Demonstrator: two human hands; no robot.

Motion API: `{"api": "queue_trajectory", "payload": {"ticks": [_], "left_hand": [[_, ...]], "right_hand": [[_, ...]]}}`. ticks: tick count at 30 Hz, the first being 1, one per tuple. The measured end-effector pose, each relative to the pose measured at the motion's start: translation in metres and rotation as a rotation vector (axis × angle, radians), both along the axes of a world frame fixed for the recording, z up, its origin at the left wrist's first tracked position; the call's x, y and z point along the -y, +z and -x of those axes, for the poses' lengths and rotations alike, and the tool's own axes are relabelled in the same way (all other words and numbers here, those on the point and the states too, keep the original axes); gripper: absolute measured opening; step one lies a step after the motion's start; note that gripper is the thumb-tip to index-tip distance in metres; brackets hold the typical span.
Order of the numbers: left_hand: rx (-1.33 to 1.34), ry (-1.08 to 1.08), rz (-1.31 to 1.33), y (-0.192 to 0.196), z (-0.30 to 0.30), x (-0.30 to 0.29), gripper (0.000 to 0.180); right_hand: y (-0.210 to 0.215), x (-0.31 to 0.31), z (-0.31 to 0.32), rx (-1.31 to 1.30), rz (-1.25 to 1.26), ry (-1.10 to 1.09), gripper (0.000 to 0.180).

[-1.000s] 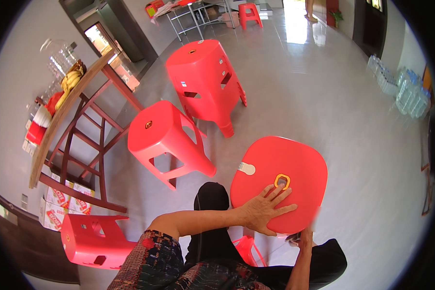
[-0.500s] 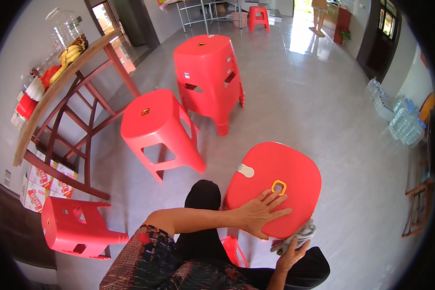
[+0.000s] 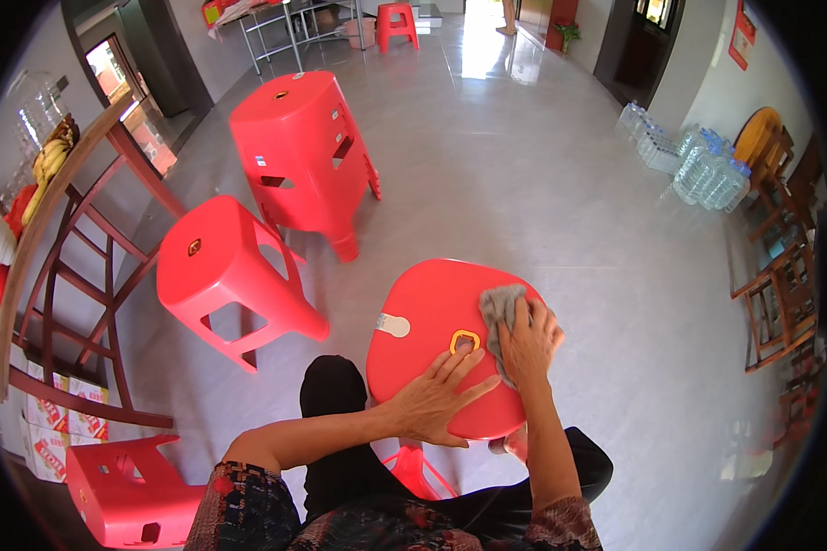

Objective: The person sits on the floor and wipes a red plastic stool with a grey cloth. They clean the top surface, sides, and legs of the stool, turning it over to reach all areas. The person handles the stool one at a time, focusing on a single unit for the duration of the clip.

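Clamped over grey cloth [image 3: 500, 303] with right hand [image 3: 528, 347], fingers close together and bent, pressing near the right edge of a red stool [image 3: 432, 298]. Cannot tell how much cloth is gathered under the palm. Spread wide, palm down, at the near left part of the seat with left hand [image 3: 432, 402]; gripping nothing, fingertips reaching the yellow-rimmed hole [image 3: 465, 342]. Located directly before the person, seat facing up, just beyond the dark-trousered knees [image 3: 334, 395].

Judged soft, limp and very light as to cloth: apt to bunch or slip, best held beneath flat fingers with loose edges tucked in. Judged light, stiff and hardly fragile as to stool: apparently moulded plastic, smooth, likely slippery if damp, liable to skid under sideways force. Best steadied by a flat palm opposite the cloth; for lifting, take by opposite rims. Avoid catching the pale label [image 3: 393, 325] at the left edge.
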State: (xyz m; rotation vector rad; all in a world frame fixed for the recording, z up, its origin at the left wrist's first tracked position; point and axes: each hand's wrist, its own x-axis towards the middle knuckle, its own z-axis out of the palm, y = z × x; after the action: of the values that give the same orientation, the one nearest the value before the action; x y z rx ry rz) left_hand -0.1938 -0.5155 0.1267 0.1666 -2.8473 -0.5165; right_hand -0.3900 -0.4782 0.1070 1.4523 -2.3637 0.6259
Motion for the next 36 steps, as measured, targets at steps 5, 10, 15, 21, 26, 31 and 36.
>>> {"api": "queue_trajectory", "payload": {"ticks": [5,10,15,21,26,31,36], "left_hand": [[-0.024,-0.018,0.011,0.001,0.005,-0.001,0.098],[-0.120,0.024,-0.041,-0.001,-0.002,0.000,0.097],[-0.423,0.292,-0.151,-0.019,-0.007,0.008,0.085],[-0.328,0.453,-0.019,-0.009,-0.003,0.003,0.070],[-0.080,0.446,0.248,0.010,-0.012,-0.008,0.053],[-0.020,0.390,0.191,0.006,-0.034,-0.013,0.054],[-0.012,0.411,0.142,0.026,-0.065,-0.011,0.061]], "right_hand": [[-0.013,0.061,0.020,-0.126,0.022,0.086,0.048],[-0.016,0.061,-0.016,-0.100,-0.027,0.398,0.054],[-0.003,0.013,-0.053,-0.032,-0.241,0.561,0.060],[0.004,-0.041,-0.044,0.779,0.074,0.737,0.058],[0.000,-0.048,-0.013,0.730,0.227,0.414,0.044],[0.006,-0.041,-0.032,0.328,0.143,0.381,0.043],[0.007,-0.040,-0.034,0.329,0.144,0.357,0.040]]}}
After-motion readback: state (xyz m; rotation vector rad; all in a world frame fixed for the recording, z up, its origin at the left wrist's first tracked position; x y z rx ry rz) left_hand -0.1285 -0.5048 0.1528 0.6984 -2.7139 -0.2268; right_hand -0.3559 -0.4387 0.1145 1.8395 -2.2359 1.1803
